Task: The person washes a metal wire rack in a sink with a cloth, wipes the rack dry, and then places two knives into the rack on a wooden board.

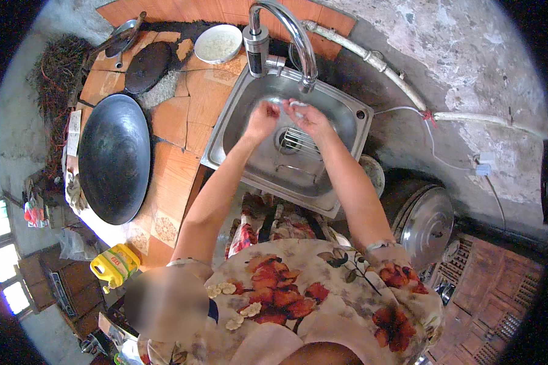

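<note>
Both my hands are over a stainless steel sink [231,137], in front of a curved chrome faucet [295,30]. My left hand [263,120] has its fingers curled in, and what they may hold is hidden. Just to its right, my right hand [311,119] is turned partly palm up with bent fingers a little apart. A whitish gleam lies by its fingertips, and I cannot tell whether it is water. The two hands are close together but do not touch. Below my right hand, a wire rack [302,141] lies beside the round drain [286,139].
Left of the sink, a tiled counter [172,164] bears a large dark wok [114,159], a dark round lid [147,67] and a white bowl [219,44]. A yellow jug [114,266] stands at its near end. At right is a big lidded metal pot [428,226].
</note>
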A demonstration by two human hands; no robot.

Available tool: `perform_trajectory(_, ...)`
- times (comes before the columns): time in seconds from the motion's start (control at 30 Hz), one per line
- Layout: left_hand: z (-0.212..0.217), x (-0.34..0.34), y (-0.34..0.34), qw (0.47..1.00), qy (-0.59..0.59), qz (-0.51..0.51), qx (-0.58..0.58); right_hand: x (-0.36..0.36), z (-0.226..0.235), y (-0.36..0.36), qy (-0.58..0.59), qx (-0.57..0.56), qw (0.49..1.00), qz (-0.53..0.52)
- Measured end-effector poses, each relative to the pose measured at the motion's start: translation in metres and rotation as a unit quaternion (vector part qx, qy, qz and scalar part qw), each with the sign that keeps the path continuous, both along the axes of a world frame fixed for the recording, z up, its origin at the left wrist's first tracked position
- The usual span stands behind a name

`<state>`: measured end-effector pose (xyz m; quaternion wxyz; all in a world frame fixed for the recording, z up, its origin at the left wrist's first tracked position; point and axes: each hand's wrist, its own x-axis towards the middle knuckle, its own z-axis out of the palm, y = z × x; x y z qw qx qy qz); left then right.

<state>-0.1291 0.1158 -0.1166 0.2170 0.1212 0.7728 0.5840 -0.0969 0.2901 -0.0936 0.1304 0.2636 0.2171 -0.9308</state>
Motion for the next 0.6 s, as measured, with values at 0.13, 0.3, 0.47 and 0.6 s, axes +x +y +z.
perform_trajectory(0.13, 0.002, 0.054, 0.006, 0.992, 0.004, -0.105, 0.069, 0.004, 0.011, 0.005, 0.052, 0.145, 0.986, 0.059)
perform_trajectory(0.3, -0.006, 0.056, 0.011, 0.983, 0.149, -0.1, 0.024, 0.002, 0.03, 0.003, 0.06, 0.33, 0.929, 0.16)
perform_trajectory(0.47, -0.004, 0.053, 0.016, 0.987, 0.031, -0.112, 0.108, 0.007, 0.061, 0.01, 0.088, 0.511, 0.84, 0.159)
perform_trajectory(0.6, 0.028, 0.041, -0.002, 0.991, 0.026, -0.076, 0.111, 0.014, 0.074, 0.019, 0.099, 0.556, 0.82, 0.091)
